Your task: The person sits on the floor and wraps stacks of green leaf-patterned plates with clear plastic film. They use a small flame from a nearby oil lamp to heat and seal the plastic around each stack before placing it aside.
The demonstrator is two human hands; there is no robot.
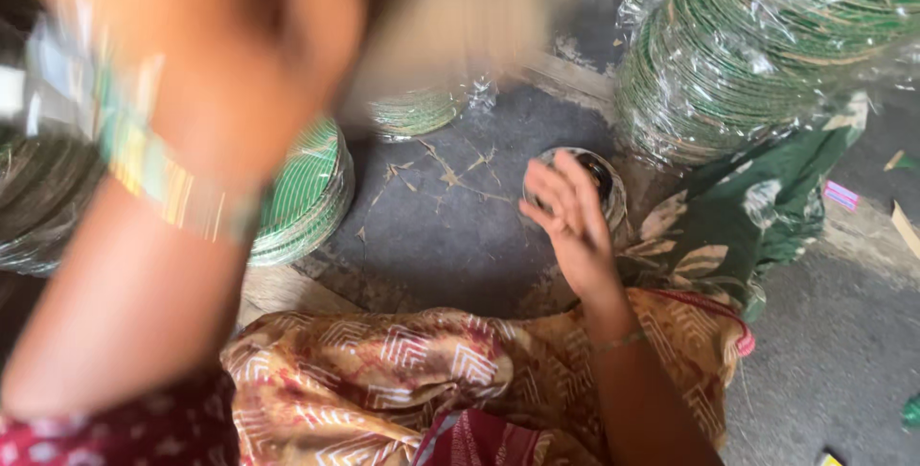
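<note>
Right hand (573, 221), fingers loosely spread, touches the round tape roll (596, 178) on the floor; left hand (240, 63), blurred, grip indeterminate, is raised left of the roll

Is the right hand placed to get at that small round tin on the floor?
Probably yes: the right hand already hovers at the small round tin, fingers spread over its near edge, nothing between them.

Glossy crinkled plastic film (767, 54) wraps green paper plates (307, 188); patterned cloth (383, 380) lies soft over the rough matt floor (450, 236).
</note>
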